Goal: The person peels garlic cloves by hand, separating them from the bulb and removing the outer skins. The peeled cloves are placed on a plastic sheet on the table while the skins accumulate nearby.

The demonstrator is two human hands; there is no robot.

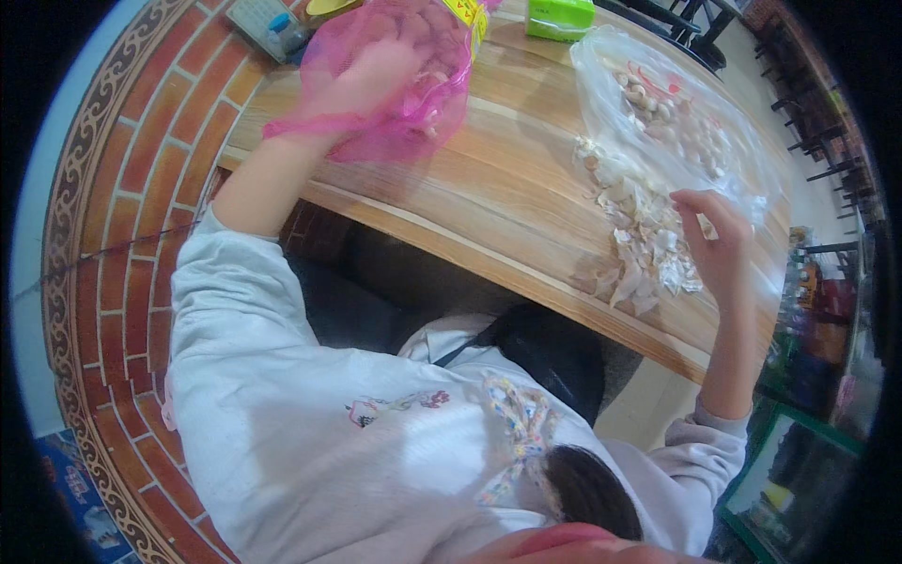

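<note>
My left hand (380,74) is inside a pink mesh bag (440,134), among what look like garlic bulbs (412,32); the mesh blurs its fingers, and whether they grip a bulb cannot be told. Above a heap of papery garlic skins (638,233) is my right hand (712,225), its thumb and index finger curled close together. Whether something small sits between those fingertips is unclear. Just beyond the skins, an opened clear plastic bag (599,77) holds many peeled garlic cloves (655,109) and something red.
A wooden table (493,204) spans the view before me. At its far edge stand a green packet (560,17), a small blue-capped container (282,28) and a yellow dish (328,5). A brick-patterned wall (141,162) borders the left side. Dark chairs stand beyond the table at right.
</note>
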